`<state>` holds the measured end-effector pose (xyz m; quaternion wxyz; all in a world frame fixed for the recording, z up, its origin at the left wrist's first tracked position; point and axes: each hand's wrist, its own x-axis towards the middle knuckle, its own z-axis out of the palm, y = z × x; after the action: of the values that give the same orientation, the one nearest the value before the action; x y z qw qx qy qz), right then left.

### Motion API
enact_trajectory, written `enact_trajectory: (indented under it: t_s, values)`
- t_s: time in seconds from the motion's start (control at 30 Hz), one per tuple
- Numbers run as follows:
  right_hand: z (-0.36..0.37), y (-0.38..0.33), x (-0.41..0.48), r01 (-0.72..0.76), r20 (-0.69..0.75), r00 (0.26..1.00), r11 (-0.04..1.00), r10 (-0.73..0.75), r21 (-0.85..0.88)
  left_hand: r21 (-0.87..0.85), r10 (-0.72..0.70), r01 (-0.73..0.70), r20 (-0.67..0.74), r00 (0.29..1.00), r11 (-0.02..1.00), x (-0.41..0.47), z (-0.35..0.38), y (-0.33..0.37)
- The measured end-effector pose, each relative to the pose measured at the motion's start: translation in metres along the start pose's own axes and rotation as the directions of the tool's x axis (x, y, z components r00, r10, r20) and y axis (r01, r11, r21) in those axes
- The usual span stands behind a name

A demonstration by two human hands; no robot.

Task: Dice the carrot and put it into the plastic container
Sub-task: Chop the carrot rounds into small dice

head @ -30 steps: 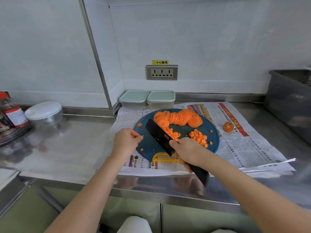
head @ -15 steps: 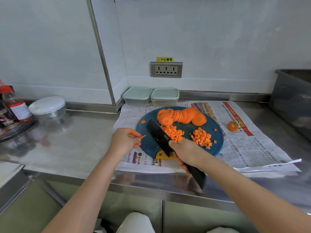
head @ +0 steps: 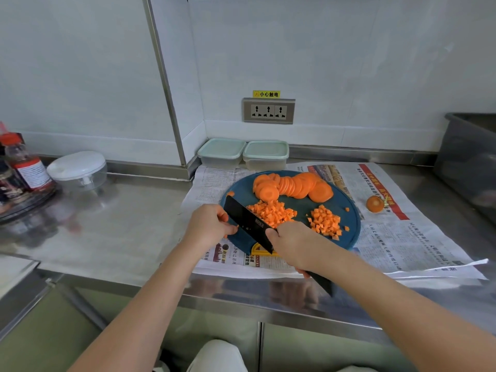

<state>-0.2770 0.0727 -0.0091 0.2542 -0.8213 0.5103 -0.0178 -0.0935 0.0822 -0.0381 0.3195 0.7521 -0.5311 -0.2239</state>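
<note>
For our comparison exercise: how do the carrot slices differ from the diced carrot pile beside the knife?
The carrot slices are large flat rounds; the diced carrot pile is small cubes. The slices overlap in a row farther back; the pile is heaped loosely nearer the person. Both are orange, on the blue cutting board.

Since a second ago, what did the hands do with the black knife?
The left hand, which pinched a thin carrot sliver half a second ago, slid slightly right until its fingertips met the flat blade of the black cleaver; whether it holds anything is unclear. Unchanged: the right hand grips the cleaver, and the round orange slices and two diced heaps lie on the round blue cutting board.
</note>
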Motion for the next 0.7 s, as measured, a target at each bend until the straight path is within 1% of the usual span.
enact_trajectory:
  t_s: [0.1, 0.2, 0.3, 0.4, 0.43, 0.6, 0.7]
  values:
    - [0.007, -0.011, 0.003, 0.065, -0.047, 0.996, 0.989, -0.072, -0.134, 0.038, 0.028, -0.028, 0.013, 1.000, 0.999, 0.000, -0.002, -0.002]
    - [0.008, -0.014, 0.011, 0.052, -0.041, 0.997, 0.984, -0.060, -0.168, 0.027, 0.022, -0.023, 0.022, 1.000, 0.999, -0.002, -0.003, -0.003]
    - [0.001, -0.010, 0.015, 0.019, -0.001, 1.000, 0.996, -0.019, -0.092, 0.037, 0.026, -0.026, -0.003, 1.000, 0.999, -0.004, -0.001, -0.002]
    - [-0.003, -0.007, 0.010, 0.008, 0.022, 1.000, 0.998, -0.009, 0.059, 0.031, 0.017, -0.016, -0.031, 0.999, 0.999, -0.003, 0.000, -0.003]
    - [-0.003, -0.008, 0.008, 0.004, 0.030, 1.000, 0.997, -0.006, 0.083, 0.033, 0.014, -0.013, -0.036, 0.999, 0.999, -0.002, 0.001, -0.003]
    - [-0.001, -0.008, 0.003, 0.010, 0.052, 0.999, 0.992, -0.016, 0.122, 0.075, 0.029, -0.027, -0.028, 0.999, 0.997, -0.001, 0.002, -0.002]
    - [0.004, -0.009, 0.008, 0.014, 0.043, 0.999, 0.998, -0.017, 0.067, 0.093, 0.036, -0.033, -0.031, 0.999, 0.995, 0.001, 0.002, -0.003]
